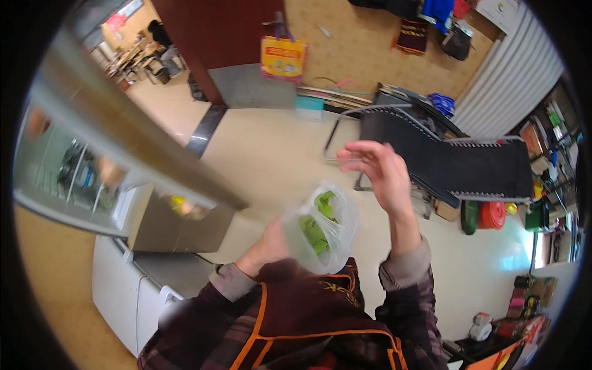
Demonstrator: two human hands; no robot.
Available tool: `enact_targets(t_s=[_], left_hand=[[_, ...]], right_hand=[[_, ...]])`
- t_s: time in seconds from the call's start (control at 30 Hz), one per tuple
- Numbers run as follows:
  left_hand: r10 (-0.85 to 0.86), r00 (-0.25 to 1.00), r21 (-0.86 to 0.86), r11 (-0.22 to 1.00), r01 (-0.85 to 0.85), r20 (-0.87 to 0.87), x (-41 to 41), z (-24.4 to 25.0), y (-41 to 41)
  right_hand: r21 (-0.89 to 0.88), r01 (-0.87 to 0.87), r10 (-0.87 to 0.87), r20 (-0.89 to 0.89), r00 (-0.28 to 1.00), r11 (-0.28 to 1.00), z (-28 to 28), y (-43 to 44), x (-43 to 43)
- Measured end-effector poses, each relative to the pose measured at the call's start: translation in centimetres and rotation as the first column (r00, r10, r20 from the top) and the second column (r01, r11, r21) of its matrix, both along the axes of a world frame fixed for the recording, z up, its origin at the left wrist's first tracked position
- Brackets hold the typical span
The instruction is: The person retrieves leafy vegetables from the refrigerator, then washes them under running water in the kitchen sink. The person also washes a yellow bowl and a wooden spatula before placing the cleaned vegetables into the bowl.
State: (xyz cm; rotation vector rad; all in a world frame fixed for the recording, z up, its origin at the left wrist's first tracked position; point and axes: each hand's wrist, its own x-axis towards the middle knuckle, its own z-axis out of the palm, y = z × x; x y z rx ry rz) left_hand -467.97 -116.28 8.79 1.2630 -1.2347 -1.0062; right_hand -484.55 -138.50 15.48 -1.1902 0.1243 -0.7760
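My left hand (274, 243) holds a translucent plastic bag (342, 222) from its left side, in front of my apron. Green leaves (315, 236) show through the thin plastic. My right hand (377, 171) is raised to the upper right of the bag, apart from it, with its fingers slightly curled and nothing visible in them. The fingers of my left hand are largely hidden behind the bag and blurred.
An open refrigerator door (138, 125) rises at the left, beside bagged items. White appliances (120, 282) stand below it. A black folding recliner (444, 162) is ahead to the right. A yellow tote bag (283, 58) hangs from the door handle. A person (166, 51) sits in the far room.
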Motion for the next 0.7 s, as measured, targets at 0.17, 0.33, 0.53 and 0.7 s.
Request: enact_targets(t_s=[0.17, 0.33, 0.53, 0.7], left_hand=[[-0.194, 0.979, 0.025, 0.98, 0.196, -0.069, -5.0, -1.0, -10.7], [-0.546, 0.826, 0.073, 0.827, 0.558, -0.141, -10.8, -4.4, -24.3], [-0.305, 0.451, 0.225, 0.559, 0.798, -0.839, -22.3, -6.9, -37.8], [-0.494, 0.41, 0.21, 0.41, 0.887, -0.767, -34.4, -5.8, -48.2]], right_hand=[[-0.562, 0.343, -0.617, -0.422, 0.664, 0.753, 1.7, 2.0, -10.8], [-0.326, 0.798, -0.824, -0.456, 0.337, 0.507, -1.7, -4.5, -20.9], [-0.458, 0.854, -0.693, -0.7, -0.173, 0.249, -4.3, -12.8, -36.5], [-0.88, 0.398, -0.842, -0.409, -0.352, 0.261, -3.4, -14.7, -46.1]])
